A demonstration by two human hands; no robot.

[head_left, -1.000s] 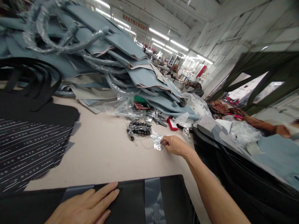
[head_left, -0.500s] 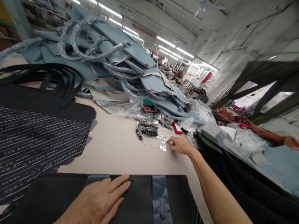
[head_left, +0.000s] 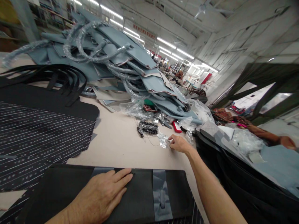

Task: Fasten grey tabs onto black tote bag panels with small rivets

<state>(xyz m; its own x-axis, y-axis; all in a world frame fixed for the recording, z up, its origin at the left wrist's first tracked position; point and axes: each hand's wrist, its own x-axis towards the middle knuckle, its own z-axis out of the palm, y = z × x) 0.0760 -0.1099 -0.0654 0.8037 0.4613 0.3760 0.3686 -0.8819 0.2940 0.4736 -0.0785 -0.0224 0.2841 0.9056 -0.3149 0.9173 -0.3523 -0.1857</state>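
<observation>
A left hand [head_left: 100,189] lies flat on a black panel [head_left: 140,200] at the near end of the pale surface [head_left: 114,146], its fingers extended and close together, gripping nothing. A satiny blue-grey strip [head_left: 161,193] with a slotted tab crosses the panel to the right of the hand; a second strip [head_left: 102,170] shows partly beneath the hand.

By the surface's left edge lie black pieces with white stripes and lettering [head_left: 44,137], their looped black handles [head_left: 67,79] arching at the far end.

Farther in, close to the right edge of the surface, a right hand [head_left: 178,143] touches a small heap of silvery metal discs [head_left: 163,141], thumb and forefinger nearly together; whether they pinch a disc cannot be told. Just left of the discs sits a plastic-covered black bundle [head_left: 149,128]. A red-and-white box [head_left: 177,127] lies beyond, near the same edge.

Across the far side of the surface, crumpled clear plastic [head_left: 136,109] fronts a tall pile of blue-grey panels [head_left: 130,40] with plastic-wrapped handles [head_left: 81,46]. Ceiling lights [head_left: 185,53] run into the background.
</observation>
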